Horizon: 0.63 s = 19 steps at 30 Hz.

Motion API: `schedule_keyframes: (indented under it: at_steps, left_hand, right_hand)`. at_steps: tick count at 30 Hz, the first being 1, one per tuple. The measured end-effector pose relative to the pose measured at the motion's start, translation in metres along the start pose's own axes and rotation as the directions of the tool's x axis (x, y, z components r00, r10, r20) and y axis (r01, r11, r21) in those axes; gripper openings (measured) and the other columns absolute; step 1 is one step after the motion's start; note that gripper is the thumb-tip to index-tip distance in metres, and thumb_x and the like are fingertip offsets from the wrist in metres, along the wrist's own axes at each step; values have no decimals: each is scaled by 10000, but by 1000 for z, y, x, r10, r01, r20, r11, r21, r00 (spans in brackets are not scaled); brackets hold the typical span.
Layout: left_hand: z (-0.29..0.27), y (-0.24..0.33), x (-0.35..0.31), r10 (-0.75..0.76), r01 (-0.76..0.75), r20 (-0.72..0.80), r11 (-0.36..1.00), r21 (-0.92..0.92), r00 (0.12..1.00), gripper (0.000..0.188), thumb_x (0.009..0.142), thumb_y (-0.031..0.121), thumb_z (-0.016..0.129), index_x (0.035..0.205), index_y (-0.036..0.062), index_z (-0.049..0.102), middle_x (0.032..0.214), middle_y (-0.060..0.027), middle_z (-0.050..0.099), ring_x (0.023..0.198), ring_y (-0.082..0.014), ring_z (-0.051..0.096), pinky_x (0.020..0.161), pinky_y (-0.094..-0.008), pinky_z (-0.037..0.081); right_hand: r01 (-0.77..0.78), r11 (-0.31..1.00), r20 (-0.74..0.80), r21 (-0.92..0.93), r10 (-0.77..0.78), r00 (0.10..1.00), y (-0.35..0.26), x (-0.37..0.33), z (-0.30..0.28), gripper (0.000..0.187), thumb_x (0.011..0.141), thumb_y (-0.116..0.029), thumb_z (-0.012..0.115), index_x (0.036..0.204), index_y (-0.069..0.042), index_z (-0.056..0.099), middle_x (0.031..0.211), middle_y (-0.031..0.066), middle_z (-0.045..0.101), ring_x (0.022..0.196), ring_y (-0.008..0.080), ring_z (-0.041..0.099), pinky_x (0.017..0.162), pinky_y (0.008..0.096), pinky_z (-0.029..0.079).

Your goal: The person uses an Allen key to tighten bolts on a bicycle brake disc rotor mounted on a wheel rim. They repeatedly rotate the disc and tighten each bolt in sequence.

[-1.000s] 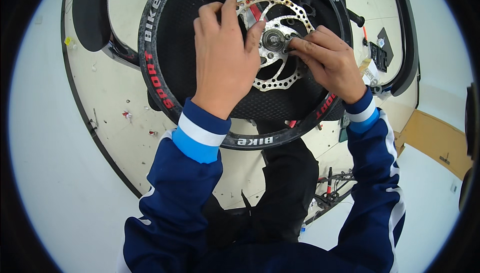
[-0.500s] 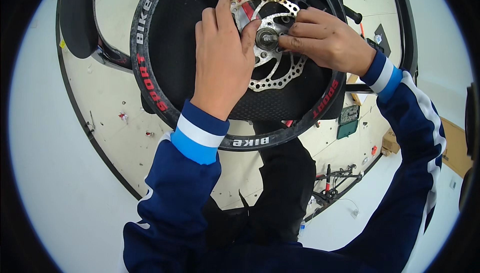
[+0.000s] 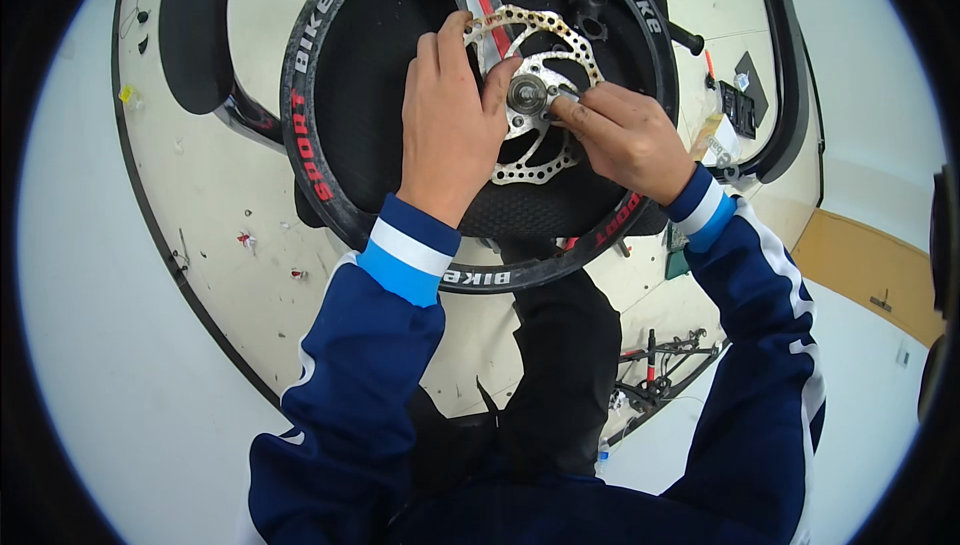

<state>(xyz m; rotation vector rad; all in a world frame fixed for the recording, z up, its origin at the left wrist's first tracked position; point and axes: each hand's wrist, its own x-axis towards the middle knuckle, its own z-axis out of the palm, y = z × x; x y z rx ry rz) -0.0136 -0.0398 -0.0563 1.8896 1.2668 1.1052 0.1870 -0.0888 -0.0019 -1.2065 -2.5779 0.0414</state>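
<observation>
Left hand (image 3: 450,125) lies flat, fingers spread, pressing the perforated brake disc rotor (image 3: 540,150) against the black bicycle wheel (image 3: 320,145). Right hand (image 3: 620,140) pinches a small fastener at the hub (image 3: 527,95), fingertips closed; the fastener itself is too small to identify. Wheel rests on the round workbench (image 3: 230,275).

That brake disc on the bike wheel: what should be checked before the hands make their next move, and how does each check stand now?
1. Left hand steadies the brake disc: ok, it lies across the disc's left side.
2. Right hand fingers at the hub: ok, the tips meet beside it.
3. Small part pinched in those fingers: cannot tell, mostly hidden.
4. Wheel supported: ok, it lies flat on the round table.
5. Disc seated flush: cannot tell.
</observation>
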Motion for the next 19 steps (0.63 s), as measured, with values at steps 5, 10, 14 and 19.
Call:
schedule_keyframes:
  at_steps: [5, 10, 14, 19]
  left_hand:
    - [-6, 3, 6, -11, 12, 41, 1000, -17, 999, 518, 958, 309, 675, 1322, -14, 499, 1144, -206, 594, 1029, -376, 600, 854, -439, 506]
    - [-14, 7, 7, -9, 6, 63, 999, 49, 998, 526, 954, 333, 678, 1318, -8, 510, 1123, -189, 618, 1017, -362, 606, 855, -440, 506]
    - [-13, 6, 8, 4, -5, 59, 1000, 13, 998, 533, 942, 342, 697, 1302, -11, 525, 1074, -180, 635, 954, -336, 610, 809, -423, 503]
    - [-24, 7, 12, -170, 190, 181, 977, -99, 969, 575, 895, 378, 757, 1315, 48, 544, 1032, -155, 651, 881, -277, 611, 762, -401, 500]
  right_hand:
    - [31, 998, 13, 52, -32, 999, 7, 5, -13, 319, 760, 4, 754, 1075, 10, 705, 790, 104, 582, 706, 267, 611, 612, 361, 522]
    - [-247, 898, 22, 365, 257, 966, -4, 5, -15, 180, 778, -39, 759, 946, 18, 734, 787, 122, 634, 681, 290, 629, 599, 364, 519]
    - [-403, 782, -31, 476, 473, 881, -14, 13, -10, 173, 728, -154, 800, 742, 3, 728, 612, 102, 614, 519, 255, 603, 487, 304, 453]
    - [-407, 823, -227, 397, 517, 825, -35, 21, -18, 246, 714, -222, 817, 643, -24, 692, 541, 94, 597, 460, 248, 597, 458, 267, 435]
